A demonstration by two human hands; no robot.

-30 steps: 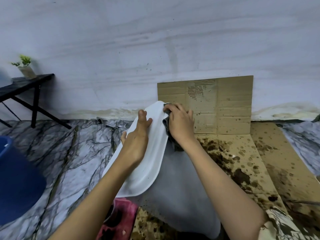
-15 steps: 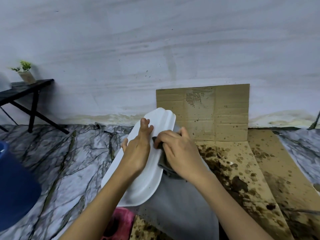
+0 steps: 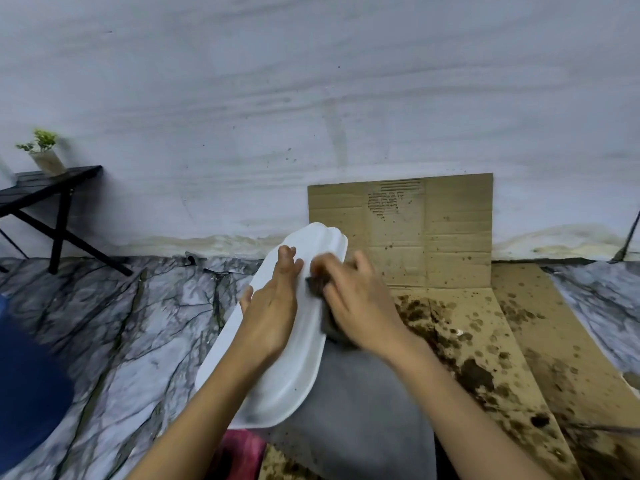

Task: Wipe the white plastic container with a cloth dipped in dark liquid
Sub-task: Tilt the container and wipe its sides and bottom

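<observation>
I am watching the white plastic container (image 3: 298, 341) being held up on edge over a grey-clad knee (image 3: 363, 403); its long axis is running from near left to far right, the rounded far end pointing up toward the wall (image 3: 311, 98), the near end dipping toward the floor; its pale back is facing left. The left hand (image 3: 272, 306) is lying flat against that back, fingers straight and together, thumb peeking round the left rim; the right hand (image 3: 360, 306) is curling its fingers round a dark cloth (image 3: 317, 282) and pressing it onto the container's right side, about midway up; the fingertips are blurred. Beneath and to the right, stained cardboard (image 3: 467, 323) is covering the floor and standing folded up against the wall, spattered with dark blotches; to the left, marble-patterned sheeting (image 3: 121, 323) is spreading out; a blue tub (image 3: 24, 375) is sitting at the near left edge; a black folding table (image 3: 45, 192) with a small potted plant (image 3: 45, 150) is standing far left; something pink (image 3: 239, 452) is showing under the container's near end.
</observation>
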